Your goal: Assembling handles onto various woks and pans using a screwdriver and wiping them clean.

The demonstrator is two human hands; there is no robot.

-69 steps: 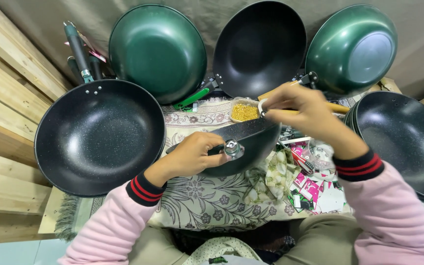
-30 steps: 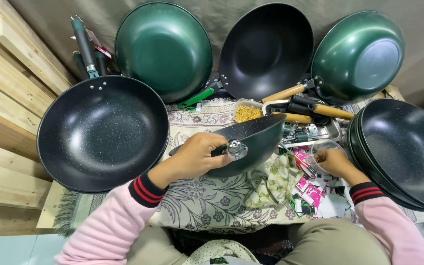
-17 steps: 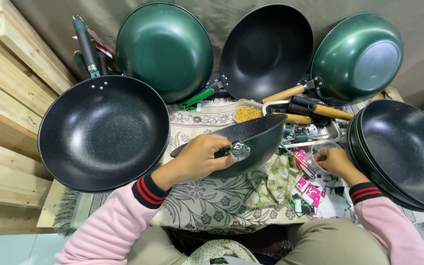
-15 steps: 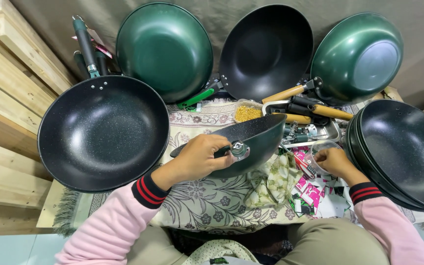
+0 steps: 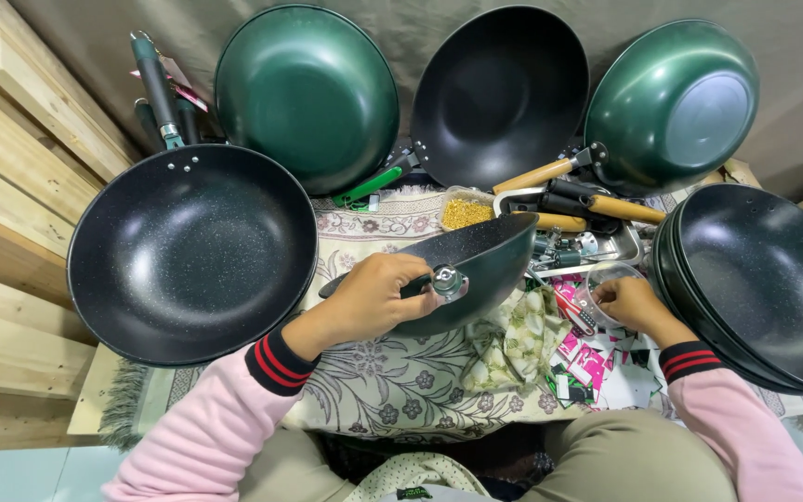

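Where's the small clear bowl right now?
In the head view, the small clear bowl sits right of centre, just above the right hand, between the metal tray and the stack of black woks.

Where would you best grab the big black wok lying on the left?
Take the black wok by its dark green handle, coming from the far left corner. The handle sticks up and away past the rim, clear of the left hand; the bowl itself is wide and smooth.

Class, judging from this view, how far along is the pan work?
Done: the speckled black pan at left has a handle fitted. In hand: the left hand grips a handleless black pan by its metal bracket; the right hand reaches into a clear round container. Left: loose wooden handles, stacked black pans.
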